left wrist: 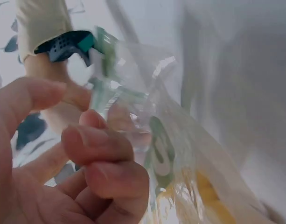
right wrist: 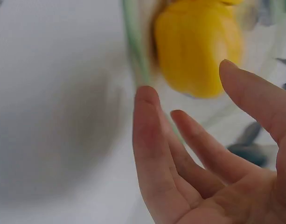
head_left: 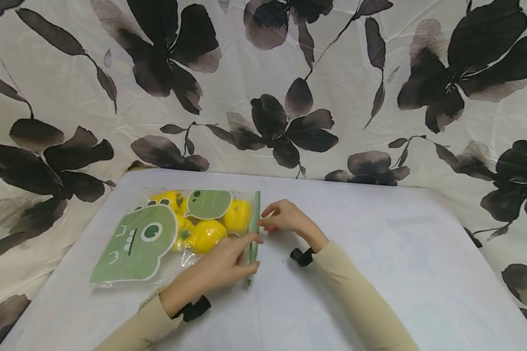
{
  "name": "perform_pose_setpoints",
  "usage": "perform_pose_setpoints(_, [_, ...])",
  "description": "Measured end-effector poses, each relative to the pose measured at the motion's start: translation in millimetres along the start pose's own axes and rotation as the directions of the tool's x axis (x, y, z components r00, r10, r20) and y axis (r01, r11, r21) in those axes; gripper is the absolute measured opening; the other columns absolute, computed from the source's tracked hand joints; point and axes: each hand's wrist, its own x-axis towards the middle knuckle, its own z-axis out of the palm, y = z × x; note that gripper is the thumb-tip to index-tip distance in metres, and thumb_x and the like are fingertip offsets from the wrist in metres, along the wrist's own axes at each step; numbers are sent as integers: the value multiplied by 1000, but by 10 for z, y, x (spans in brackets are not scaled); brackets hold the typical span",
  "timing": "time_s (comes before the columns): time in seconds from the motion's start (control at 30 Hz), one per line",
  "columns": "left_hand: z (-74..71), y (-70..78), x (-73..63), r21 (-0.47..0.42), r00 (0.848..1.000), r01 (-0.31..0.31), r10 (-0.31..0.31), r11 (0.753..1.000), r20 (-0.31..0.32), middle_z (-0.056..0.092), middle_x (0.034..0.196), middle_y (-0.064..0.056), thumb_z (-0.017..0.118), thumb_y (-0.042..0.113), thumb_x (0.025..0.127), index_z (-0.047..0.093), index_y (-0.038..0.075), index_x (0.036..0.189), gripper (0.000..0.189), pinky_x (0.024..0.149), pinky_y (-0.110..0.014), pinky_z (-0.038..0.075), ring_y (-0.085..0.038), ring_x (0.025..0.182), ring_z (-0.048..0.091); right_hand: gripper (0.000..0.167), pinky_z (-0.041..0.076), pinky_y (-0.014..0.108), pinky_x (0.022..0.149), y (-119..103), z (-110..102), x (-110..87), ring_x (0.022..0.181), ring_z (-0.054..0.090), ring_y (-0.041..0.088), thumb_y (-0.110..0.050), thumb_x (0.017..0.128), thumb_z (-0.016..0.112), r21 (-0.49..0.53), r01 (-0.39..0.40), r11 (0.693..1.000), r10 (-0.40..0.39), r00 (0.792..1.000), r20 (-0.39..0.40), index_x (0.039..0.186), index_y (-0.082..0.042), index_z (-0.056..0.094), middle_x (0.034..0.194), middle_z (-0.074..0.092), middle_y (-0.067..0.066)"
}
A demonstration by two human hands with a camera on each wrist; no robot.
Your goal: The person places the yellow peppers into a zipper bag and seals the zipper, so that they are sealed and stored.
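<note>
A clear plastic bag [head_left: 131,243] with a green cartoon dinosaur print lies flat on the table. Several yellow bell peppers [head_left: 207,237] show through it. Its green closure strip [head_left: 254,204] runs down the right side. My left hand [head_left: 221,263] is over the bag's lower right part, thumb and index apart near the strip. In the left wrist view its fingers [left wrist: 110,149] bend loosely in front of the plastic. My right hand [head_left: 292,219] hovers by the strip's upper part; in the right wrist view its fingers are spread beside the bag's edge. A small red spot beneath it is unclear.
The table [head_left: 377,273] has a white cover. Behind it hangs a white cloth [head_left: 228,87] with dark flower prints. Each wrist carries a black camera, such as the right wrist camera [head_left: 302,257].
</note>
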Motion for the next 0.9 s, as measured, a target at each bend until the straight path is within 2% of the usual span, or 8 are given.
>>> perform_pose_setpoints(0.13, [-84,-1,-210,-189,996,80,-73,979,45,52,64,4,68,23,92,52,21,134,45,51,-25,43,-10,53,48,35,54,36,74,-122,-168,-244,79,69,36,-25,89,73,-92,53,994,-52,999,14,113,-1,68,86,72,17])
perform_pose_setpoints(0.23, [-123,-41,-397,-383,985,167,-133,908,113,60,69,-4,64,21,95,46,21,140,48,49,-30,47,-16,51,53,27,55,40,71,-182,-210,-418,77,67,38,-25,91,71,-117,116,986,-113,993,36,107,-3,70,85,71,17])
perform_pose_setpoints(0.37, [-89,-116,-592,-616,958,273,-154,739,240,68,81,-18,56,16,100,33,16,149,54,47,-37,52,-23,47,60,23,55,41,64,-182,-105,-588,67,65,34,-25,92,70,-109,156,982,-145,983,109,91,-2,72,78,70,16])
perform_pose_setpoints(0.5, [35,-160,-683,-767,924,378,-160,519,348,68,103,-24,53,16,99,21,20,155,64,56,-35,56,-26,58,68,29,52,35,55,-87,125,-689,54,60,20,-27,92,68,-69,142,987,-125,971,206,82,0,73,69,68,12])
perform_pose_setpoints(0.6, [159,-164,-684,-835,906,422,-178,354,383,64,116,-25,54,15,98,17,24,155,69,64,-35,57,-28,67,70,30,49,31,50,4,321,-723,48,56,14,-27,92,68,24,90,996,-93,958,271,79,0,74,64,67,10])
perform_pose_setpoints(0.67, [241,-161,-658,-868,909,412,-199,279,367,62,121,-25,55,15,97,18,23,155,68,68,-36,57,-27,72,70,30,46,26,47,54,436,-729,46,54,12,-24,92,68,107,44,993,-75,951,301,78,2,74,62,66,9])
perform_pose_setpoints(0.77, [348,-143,-619,-901,914,365,-271,235,300,62,120,-23,57,15,97,27,16,152,62,70,-34,56,-25,76,70,28,42,23,45,95,559,-730,45,51,10,-20,92,67,216,-6,976,-63,947,315,76,2,74,59,64,5])
perform_pose_setpoints(0.9, [444,-104,-595,-918,900,302,-394,258,185,69,109,-20,61,12,96,41,4,143,52,66,-29,55,-21,73,69,27,41,20,44,94,625,-744,44,49,7,-16,91,67,304,-41,952,-56,950,307,77,7,72,57,62,2])
